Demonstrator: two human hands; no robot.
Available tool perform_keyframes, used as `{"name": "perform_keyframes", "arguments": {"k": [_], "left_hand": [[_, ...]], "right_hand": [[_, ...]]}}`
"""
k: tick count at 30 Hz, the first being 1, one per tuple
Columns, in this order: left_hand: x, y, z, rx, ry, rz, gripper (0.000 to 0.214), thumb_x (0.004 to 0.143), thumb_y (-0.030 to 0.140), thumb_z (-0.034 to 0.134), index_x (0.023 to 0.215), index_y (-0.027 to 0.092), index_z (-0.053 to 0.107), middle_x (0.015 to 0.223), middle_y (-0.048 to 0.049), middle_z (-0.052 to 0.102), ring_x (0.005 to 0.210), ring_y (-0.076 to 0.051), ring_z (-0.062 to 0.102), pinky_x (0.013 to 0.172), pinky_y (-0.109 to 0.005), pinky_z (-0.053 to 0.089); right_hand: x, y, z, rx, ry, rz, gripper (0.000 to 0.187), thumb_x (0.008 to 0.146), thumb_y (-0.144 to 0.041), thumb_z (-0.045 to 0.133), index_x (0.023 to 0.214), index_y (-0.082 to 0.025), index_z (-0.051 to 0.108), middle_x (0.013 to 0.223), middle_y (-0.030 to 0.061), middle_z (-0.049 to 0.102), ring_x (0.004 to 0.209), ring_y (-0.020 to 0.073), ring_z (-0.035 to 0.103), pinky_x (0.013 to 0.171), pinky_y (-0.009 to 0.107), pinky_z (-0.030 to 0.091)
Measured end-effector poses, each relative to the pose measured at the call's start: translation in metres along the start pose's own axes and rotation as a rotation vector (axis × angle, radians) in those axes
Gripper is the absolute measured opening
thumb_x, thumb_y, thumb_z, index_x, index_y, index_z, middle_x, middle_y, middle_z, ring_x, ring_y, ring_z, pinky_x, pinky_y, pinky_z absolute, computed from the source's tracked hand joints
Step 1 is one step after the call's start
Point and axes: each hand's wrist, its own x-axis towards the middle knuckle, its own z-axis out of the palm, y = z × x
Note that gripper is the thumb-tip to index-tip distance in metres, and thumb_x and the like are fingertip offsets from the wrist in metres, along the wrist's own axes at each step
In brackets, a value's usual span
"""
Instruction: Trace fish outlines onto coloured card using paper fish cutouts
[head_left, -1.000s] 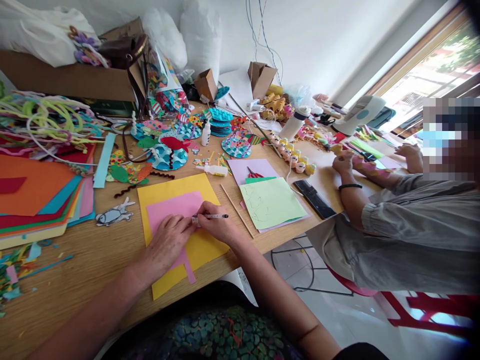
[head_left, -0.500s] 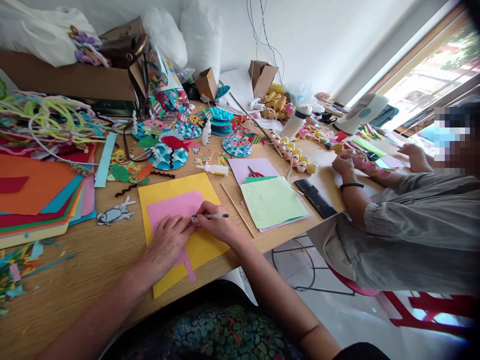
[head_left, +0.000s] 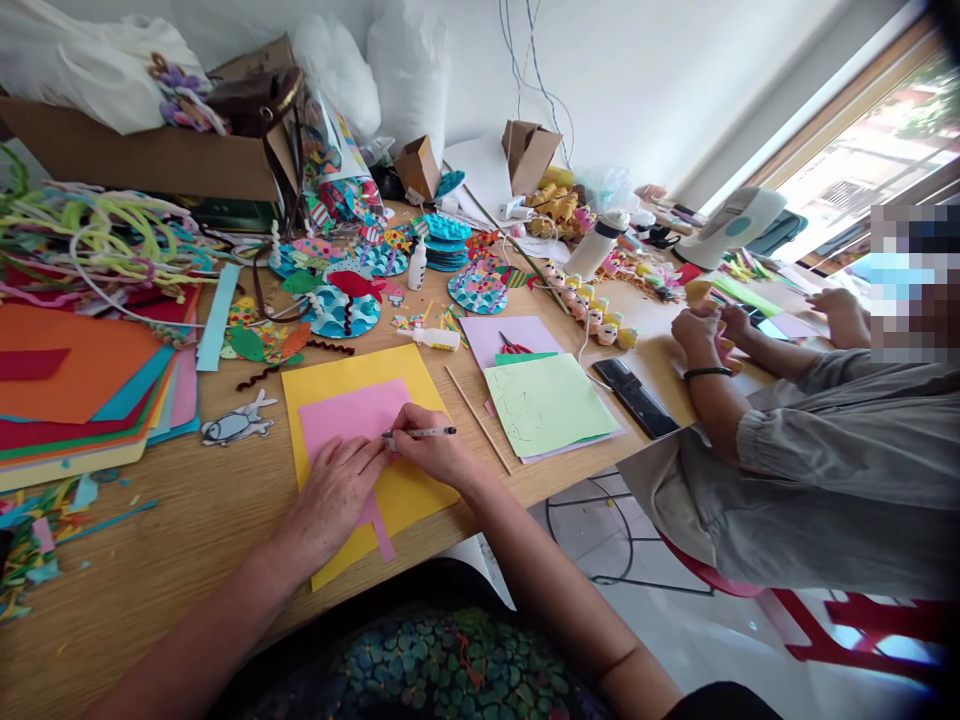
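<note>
Under both my hands lies a pink sheet of paper (head_left: 352,405) on top of a larger yellow sheet (head_left: 416,500). My left hand (head_left: 343,490) rests flat on the pink sheet, fingers stretched out. A pen (head_left: 431,432) is gripped in my right hand (head_left: 427,450), its tip at the pink paper beside my left fingertips. Any marks there are hidden by my hands. A narrow pink strip (head_left: 384,540) sticks out below my left hand. Just to the right are a thin wooden stick (head_left: 480,420) and a light green sheet (head_left: 547,400) with pencil lines.
Coloured paper (head_left: 67,350) is stacked at the left, above paper scraps (head_left: 30,560). A fish cutout (head_left: 238,420), glue bottles (head_left: 418,262) and red-handled scissors (head_left: 514,346) lie around. A phone (head_left: 634,397) sits near the edge. Another person (head_left: 847,470) works at the right.
My view has shifted slightly, and my hands stay in nearly the same place on the pink sheet. At the right, the other person's hands have moved with the pieces they hold.
</note>
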Motion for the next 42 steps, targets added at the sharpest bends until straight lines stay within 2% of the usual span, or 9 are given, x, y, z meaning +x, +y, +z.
{"name": "perform_keyframes", "arguments": {"k": [7, 14, 24, 34, 38, 42], "left_hand": [[0.0011, -0.0019, 0.0002, 0.024, 0.036, 0.024, 0.039, 0.088, 0.007, 0.032, 0.115, 0.019, 0.057, 0.115, -0.0073, 0.059, 0.107, -0.024, 0.045, 0.094, -0.044, 0.036], [0.0021, -0.0062, 0.0012, 0.115, 0.074, -0.008, 0.035, 0.088, 0.013, 0.037, 0.112, 0.025, 0.060, 0.114, -0.0092, 0.052, 0.107, -0.027, 0.043, 0.090, -0.045, 0.039], [0.0006, -0.0052, 0.0005, 0.105, -0.020, -0.060, 0.037, 0.086, 0.012, 0.043, 0.116, 0.028, 0.057, 0.121, -0.0088, 0.049, 0.113, -0.028, 0.040, 0.095, -0.049, 0.034], [0.0005, -0.0037, 0.0011, 0.032, -0.030, -0.104, 0.037, 0.089, 0.014, 0.034, 0.113, 0.027, 0.059, 0.124, -0.0084, 0.050, 0.118, -0.028, 0.040, 0.098, -0.051, 0.030], [0.0007, -0.0052, 0.0008, 0.006, -0.057, -0.103, 0.037, 0.089, 0.012, 0.035, 0.116, 0.026, 0.057, 0.125, -0.0092, 0.050, 0.117, -0.027, 0.042, 0.098, -0.050, 0.032], [0.0013, -0.0051, -0.0003, -0.040, -0.067, -0.122, 0.034, 0.088, 0.013, 0.037, 0.111, 0.023, 0.060, 0.127, -0.0090, 0.049, 0.118, -0.026, 0.042, 0.099, -0.046, 0.033]], "right_hand": [[0.0009, 0.0024, 0.0003, 0.020, -0.021, -0.003, 0.005, 0.068, -0.015, 0.048, 0.065, -0.018, 0.051, 0.056, -0.0049, 0.051, 0.050, 0.0069, 0.043, 0.050, 0.018, 0.032], [0.0003, 0.0019, 0.0008, 0.028, -0.020, -0.001, 0.003, 0.068, -0.018, 0.050, 0.065, -0.018, 0.052, 0.055, -0.0050, 0.052, 0.049, 0.0071, 0.043, 0.048, 0.018, 0.031], [0.0004, 0.0044, 0.0028, 0.020, -0.031, -0.034, 0.003, 0.068, -0.019, 0.050, 0.066, -0.018, 0.051, 0.055, -0.0053, 0.051, 0.049, 0.0067, 0.042, 0.049, 0.018, 0.031], [-0.0030, -0.0022, 0.0025, 0.002, -0.050, -0.041, 0.004, 0.069, -0.017, 0.051, 0.065, -0.018, 0.052, 0.054, -0.0063, 0.048, 0.050, 0.0064, 0.040, 0.052, 0.018, 0.032], [-0.0034, -0.0038, 0.0017, 0.000, -0.058, -0.041, 0.004, 0.069, -0.017, 0.051, 0.065, -0.017, 0.052, 0.054, -0.0063, 0.048, 0.050, 0.0063, 0.040, 0.052, 0.018, 0.031], [-0.0034, -0.0037, 0.0013, 0.001, -0.069, -0.043, 0.004, 0.070, -0.017, 0.051, 0.066, -0.017, 0.053, 0.055, -0.0061, 0.049, 0.050, 0.0063, 0.040, 0.052, 0.018, 0.032]]}}
